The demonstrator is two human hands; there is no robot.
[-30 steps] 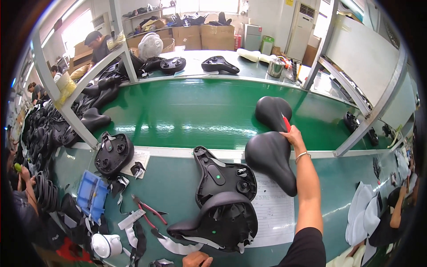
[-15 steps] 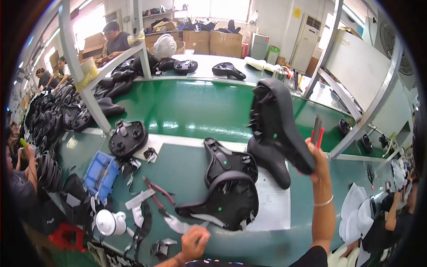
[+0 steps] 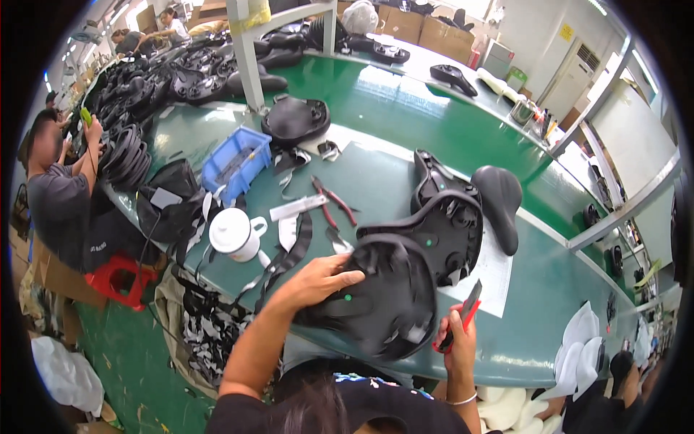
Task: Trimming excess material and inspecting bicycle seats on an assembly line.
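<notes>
My left hand (image 3: 318,283) grips the rear edge of a black bicycle saddle (image 3: 387,300), turned underside up and held close to me over the table's near edge. My right hand (image 3: 457,338) holds a red-handled knife (image 3: 463,312) just to the right of that saddle. Two more black saddle shells (image 3: 441,217) lie stacked underside up on a white sheet (image 3: 495,278) behind it. A finished black saddle (image 3: 500,197) lies right side up to their right.
On the green table (image 3: 376,173) lie red-handled pliers (image 3: 334,202), black straps, a white mug (image 3: 233,233), a blue bin (image 3: 235,163) and another saddle base (image 3: 293,119). Piles of black saddles fill the far left. A person (image 3: 61,195) sits at left by a red stool (image 3: 119,278).
My view swung left and down. My right hand brought a saddle down from the air; my left hand came up and took hold of the upturned saddle now held near me.
</notes>
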